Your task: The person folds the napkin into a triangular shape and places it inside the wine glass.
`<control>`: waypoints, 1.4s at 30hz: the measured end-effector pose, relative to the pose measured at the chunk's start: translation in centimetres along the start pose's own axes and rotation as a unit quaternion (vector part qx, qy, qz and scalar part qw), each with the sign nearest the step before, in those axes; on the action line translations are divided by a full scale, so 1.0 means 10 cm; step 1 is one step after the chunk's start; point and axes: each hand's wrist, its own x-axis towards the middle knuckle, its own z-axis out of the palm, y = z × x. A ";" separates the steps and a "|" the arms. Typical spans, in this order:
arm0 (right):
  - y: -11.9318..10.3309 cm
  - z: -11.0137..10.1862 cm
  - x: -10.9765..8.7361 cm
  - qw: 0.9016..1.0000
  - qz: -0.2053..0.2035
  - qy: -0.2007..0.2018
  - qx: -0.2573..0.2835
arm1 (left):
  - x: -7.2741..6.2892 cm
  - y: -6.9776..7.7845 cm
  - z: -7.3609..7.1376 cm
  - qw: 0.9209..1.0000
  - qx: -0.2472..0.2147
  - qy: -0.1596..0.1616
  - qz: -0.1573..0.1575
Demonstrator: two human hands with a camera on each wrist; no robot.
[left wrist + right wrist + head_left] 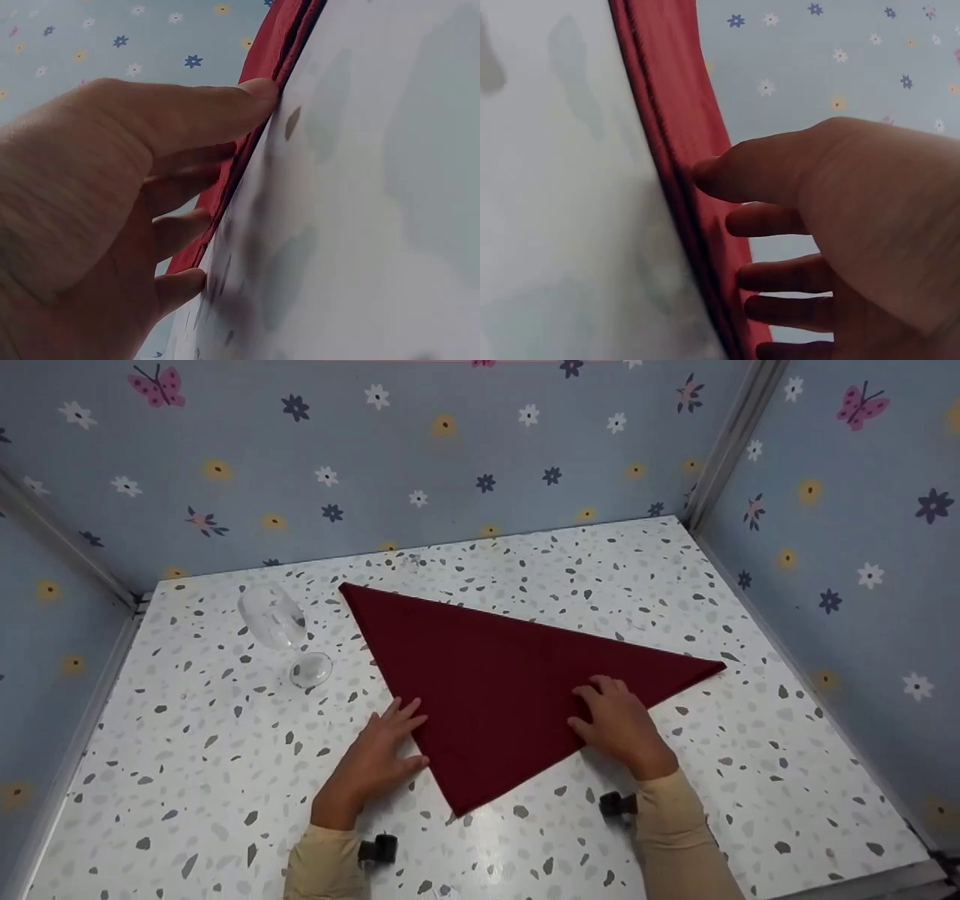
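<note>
A dark red cloth napkin, folded into a triangle, lies flat on the speckled table with one corner pointing toward me. My left hand rests at its left edge, fingers spread and fingertips on the cloth's border. In the left wrist view the thumb touches the layered edge of the napkin. On the right part of the cloth lies my right hand, its fingers loosely bent and thumb near the lower right edge. The right wrist view shows those fingertips against the red napkin, with stacked folded layers along its side.
A clear stemmed glass lies on its side at the left of the table. Blue flowered panels enclose the back and both sides. Dark wrist camera mounts sit beside both sleeves.
</note>
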 end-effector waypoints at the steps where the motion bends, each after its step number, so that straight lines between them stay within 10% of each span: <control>1: -0.03 -0.01 -0.02 1.000 -0.001 0.001 -0.007 | -0.01 0.00 -0.01 1.000 -0.001 0.000 0.010; 13: -0.26 0.01 -0.14 0.998 0.022 -0.008 -0.061 | -0.10 -0.06 -0.01 0.999 0.002 0.006 0.038; 42: 0.20 0.09 0.07 0.997 0.029 -0.024 0.065 | -0.06 0.18 0.06 1.000 0.006 0.000 -0.020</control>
